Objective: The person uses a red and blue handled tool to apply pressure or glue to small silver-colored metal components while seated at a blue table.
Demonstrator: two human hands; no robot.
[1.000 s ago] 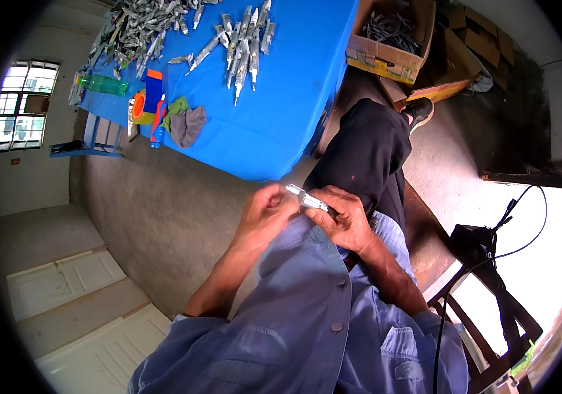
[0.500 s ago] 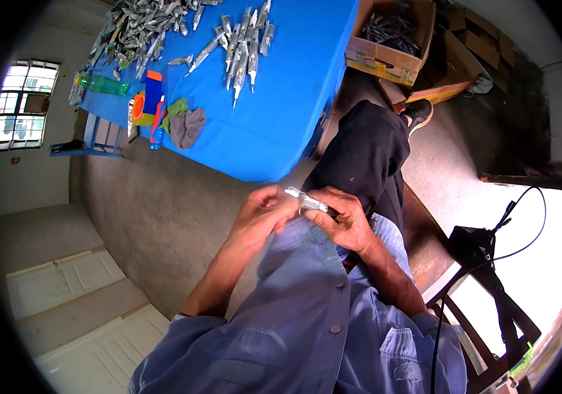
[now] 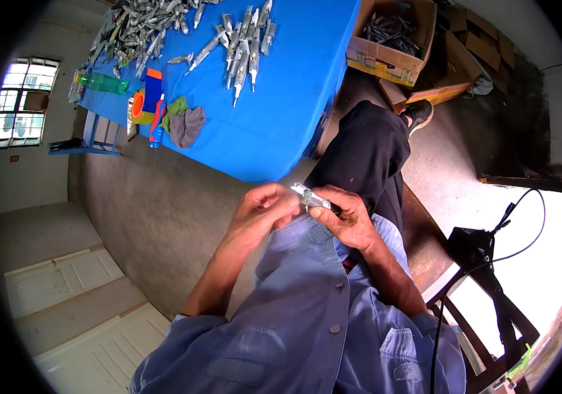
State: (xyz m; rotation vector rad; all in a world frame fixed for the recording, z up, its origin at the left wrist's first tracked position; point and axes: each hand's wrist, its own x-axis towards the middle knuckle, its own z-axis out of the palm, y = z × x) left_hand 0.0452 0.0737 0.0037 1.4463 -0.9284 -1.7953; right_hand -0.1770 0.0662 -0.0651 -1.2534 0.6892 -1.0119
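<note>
Nearest to me is my blue shirt (image 3: 307, 315), its hem bunched up under my hands. My left hand (image 3: 261, 213) is curled, fingers folded in, with the fingertips pressed to the near end of a small grey metal part (image 3: 308, 195). My right hand (image 3: 346, 217) is closed around the other end of that part, thumb on top and fingers wrapped beneath, so the part runs between both hands just above my lap, tilted a little down to the right. Just beyond my hands is my leg (image 3: 366, 151) in black trousers, stretching away to a dark shoe (image 3: 420, 113) on the concrete floor (image 3: 162, 217). To the right, near me, a black cable (image 3: 524, 223) loops beside a dark stand (image 3: 484, 262). Farther off and to the left is a table (image 3: 281, 125) under a blue cloth. On its left edge lie a grey rag (image 3: 187, 126), a green rag (image 3: 174, 108) and an orange tape roll (image 3: 139, 106), with a green bottle (image 3: 100, 83) beyond them. At the far end of the table, many grey metal parts (image 3: 245, 46) lie in rows and in a heap. Far right of the table sits a cardboard box (image 3: 391, 41) holding more dark parts.
</note>
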